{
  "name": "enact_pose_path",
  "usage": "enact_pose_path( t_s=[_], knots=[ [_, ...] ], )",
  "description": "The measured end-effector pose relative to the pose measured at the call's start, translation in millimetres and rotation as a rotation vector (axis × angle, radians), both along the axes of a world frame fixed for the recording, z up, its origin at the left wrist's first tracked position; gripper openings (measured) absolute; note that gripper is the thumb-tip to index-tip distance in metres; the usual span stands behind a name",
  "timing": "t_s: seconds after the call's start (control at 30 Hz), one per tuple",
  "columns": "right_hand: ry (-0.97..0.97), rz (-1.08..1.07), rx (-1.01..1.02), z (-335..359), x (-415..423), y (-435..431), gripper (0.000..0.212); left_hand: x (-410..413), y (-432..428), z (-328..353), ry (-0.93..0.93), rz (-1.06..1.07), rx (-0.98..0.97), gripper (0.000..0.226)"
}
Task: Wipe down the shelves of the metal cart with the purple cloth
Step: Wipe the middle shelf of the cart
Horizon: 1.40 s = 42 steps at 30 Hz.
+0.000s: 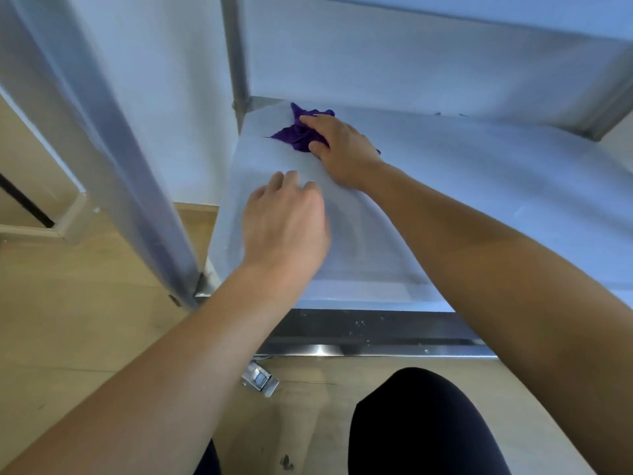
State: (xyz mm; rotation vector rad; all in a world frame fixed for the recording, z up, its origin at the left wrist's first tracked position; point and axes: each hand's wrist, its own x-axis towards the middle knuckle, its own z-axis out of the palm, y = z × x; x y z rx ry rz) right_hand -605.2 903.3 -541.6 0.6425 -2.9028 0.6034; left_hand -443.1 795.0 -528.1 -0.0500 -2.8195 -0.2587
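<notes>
The purple cloth [297, 134] sits bunched up in the far left corner of the metal cart's lower shelf [479, 186], right by the back upright post [238, 63]. The right hand [340, 149] is on top of it, fingers spread out fairly straight and pressing the cloth down onto the shelf, with purple folds poking out past the fingertips and between forefinger and thumb. Nearer to us, the left hand [287, 224] is over the same shelf, back of the hand up, fingers loosely bent, holding nothing; whether the fingertips touch the metal is hard to tell. The two hands are near each other but apart. Above them runs the underside of the upper shelf [411, 46]. A blurred front post [120, 149] slants across the left. Below the shelf's front edge there's a metal caster bracket [260, 378] on the wooden floor [85, 303], and a knee in dark fabric [421, 423] at the bottom.
</notes>
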Motion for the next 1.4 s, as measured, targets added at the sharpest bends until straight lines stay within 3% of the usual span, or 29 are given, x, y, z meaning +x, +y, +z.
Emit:
enact_pose_path(
  t_s=[0.53,0.63,0.7,0.93,1.1,1.17,1.27,1.4],
  knots=[
    [0.013,-0.55,0.048,-7.1,8.9,325.6,0.048,-32.4,223.0,-9.4,-0.081,-0.544,0.114,0.009],
    [0.032,-0.663,0.06,-7.0,12.0,384.9,0.048,-37.7,227.4,-25.8,-0.063,-0.57,0.191,0.031],
    [0.056,-0.753,0.092,-4.4,7.1,412.0,0.047,-38.1,229.4,-29.7,-0.048,-0.56,0.216,0.033],
    [0.001,-0.857,0.146,2.3,-40.2,388.7,0.04,-33.4,237.4,-30.1,-0.022,-0.54,0.198,0.033],
    [0.012,-0.352,0.114,-2.9,-63.1,286.3,0.048,-31.6,233.4,-27.2,-0.02,-0.518,0.218,0.026],
    [-0.003,-0.296,0.094,-6.6,-64.1,278.7,0.05,-32.1,230.7,-28.1,-0.028,-0.515,0.214,0.025],
    [-0.021,-0.369,0.069,-6.5,-65.6,314.0,0.051,-33.9,230.0,-29.2,-0.035,-0.516,0.22,0.026],
    [0.07,-0.718,0.069,-1.7,-52.8,402.9,0.044,-34.2,230.3,-31.5,-0.015,-0.509,0.232,0.028]
  ],
)
